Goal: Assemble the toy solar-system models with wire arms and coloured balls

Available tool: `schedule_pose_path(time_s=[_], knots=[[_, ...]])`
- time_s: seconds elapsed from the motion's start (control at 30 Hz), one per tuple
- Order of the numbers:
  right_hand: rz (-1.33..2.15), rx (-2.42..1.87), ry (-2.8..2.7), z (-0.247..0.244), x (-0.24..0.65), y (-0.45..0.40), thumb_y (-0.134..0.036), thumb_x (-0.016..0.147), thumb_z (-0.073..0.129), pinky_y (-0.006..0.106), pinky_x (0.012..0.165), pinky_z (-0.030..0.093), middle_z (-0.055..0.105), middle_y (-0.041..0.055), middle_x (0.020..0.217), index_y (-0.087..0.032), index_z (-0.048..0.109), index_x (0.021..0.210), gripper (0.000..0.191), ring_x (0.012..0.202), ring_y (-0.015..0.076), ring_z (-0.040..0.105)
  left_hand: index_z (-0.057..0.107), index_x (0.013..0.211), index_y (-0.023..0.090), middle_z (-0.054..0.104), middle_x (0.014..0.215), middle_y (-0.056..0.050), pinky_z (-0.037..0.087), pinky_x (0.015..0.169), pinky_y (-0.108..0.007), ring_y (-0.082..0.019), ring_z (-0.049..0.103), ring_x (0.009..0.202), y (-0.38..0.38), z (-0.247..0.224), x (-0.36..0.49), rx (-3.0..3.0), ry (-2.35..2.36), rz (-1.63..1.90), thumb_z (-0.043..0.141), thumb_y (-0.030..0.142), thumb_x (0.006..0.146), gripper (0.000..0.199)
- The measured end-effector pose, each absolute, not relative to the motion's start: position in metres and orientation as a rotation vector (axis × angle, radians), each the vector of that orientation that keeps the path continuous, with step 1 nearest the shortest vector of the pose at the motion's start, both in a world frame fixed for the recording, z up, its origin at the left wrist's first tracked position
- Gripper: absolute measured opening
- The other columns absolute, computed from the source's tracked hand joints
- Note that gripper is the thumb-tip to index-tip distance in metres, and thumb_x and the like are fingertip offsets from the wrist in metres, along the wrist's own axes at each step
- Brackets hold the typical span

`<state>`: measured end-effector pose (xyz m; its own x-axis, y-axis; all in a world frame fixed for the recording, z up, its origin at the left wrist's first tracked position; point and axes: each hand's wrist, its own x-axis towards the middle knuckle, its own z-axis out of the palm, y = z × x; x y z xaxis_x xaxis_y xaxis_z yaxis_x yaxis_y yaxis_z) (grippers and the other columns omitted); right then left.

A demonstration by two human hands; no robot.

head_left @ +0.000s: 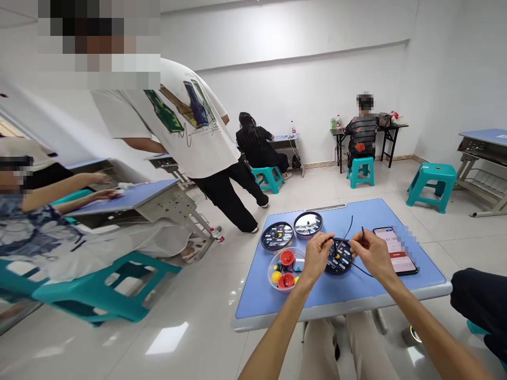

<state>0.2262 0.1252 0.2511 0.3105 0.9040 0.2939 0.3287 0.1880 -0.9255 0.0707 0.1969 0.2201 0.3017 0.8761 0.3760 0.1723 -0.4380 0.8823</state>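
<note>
The left hand [317,258] and the right hand [374,253] sit just above a round black disc [338,257] dotted with small coloured pieces. The fingers [354,248] of each hand are pinched closed on a thin black cord [347,229], whose loose lengths loop up and down past the disc. To the left of that disc, and nearer the person, a clear round bowl [285,269] holds red and yellow parts. Further left of the disc lies a second black disc [277,235] with printed labels, and behind it to the left is a round lid [308,224] with a mirror-like face. A phone [395,250] showing a timer lies to the right of the disc, just past the right hand. All of these rest on a blue bench [380,216]. Well to the left of the disc, a person in a white printed T-shirt [190,121] stands on the tiled floor [206,295].
</note>
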Motion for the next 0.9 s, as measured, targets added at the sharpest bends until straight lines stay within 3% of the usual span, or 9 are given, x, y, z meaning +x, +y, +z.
schedule_pose_path(time_s=[0.13,0.47,0.77,0.9], knots=[[0.617,-1.382,-1.314,0.261,0.235,0.128,-0.026,0.078,0.06,0.026,0.051,0.047,0.06,-0.0018,0.058,-0.02,0.055,0.068,0.012,0.05,0.0141,0.057,0.073,0.097,0.016,0.059,0.08,-0.003,0.044,0.061,-0.025,-0.013,0.053,0.064,0.197,0.219,0.074,1.841,0.945,1.17,0.055,0.021,0.086,0.021],[0.076,-1.281,-1.605,0.228,0.205,0.111,-0.013,0.091,0.047,0.025,0.057,0.044,0.06,0.0035,0.076,-0.018,0.06,0.084,0.016,0.061,0.0134,0.054,0.074,0.096,0.02,0.06,0.085,-0.004,0.046,0.078,-0.03,-0.017,0.059,0.082,0.201,0.219,0.072,2.012,0.913,1.093,0.05,0.012,0.086,0.027],[-0.14,-1.275,-1.671,0.217,0.196,0.109,-0.009,0.09,0.046,0.025,0.053,0.044,0.061,0.0037,0.076,-0.018,0.059,0.085,0.016,0.055,0.0126,0.052,0.074,0.094,0.018,0.061,0.082,-0.003,0.046,0.071,-0.026,-0.015,0.058,0.075,0.215,0.231,0.065,2.147,0.873,0.831,0.049,0.008,0.082,0.029],[-0.222,-1.285,-1.729,0.217,0.193,0.11,-0.01,0.088,0.05,0.029,0.067,0.052,0.064,0.0099,0.093,-0.018,0.061,0.089,0.013,0.083,0.0199,0.062,0.076,0.088,0.02,0.063,0.08,-0.002,0.045,0.072,-0.025,-0.014,0.059,0.075,0.225,0.242,0.063,2.21,0.812,0.711,0.052,0.007,0.079,0.029]])
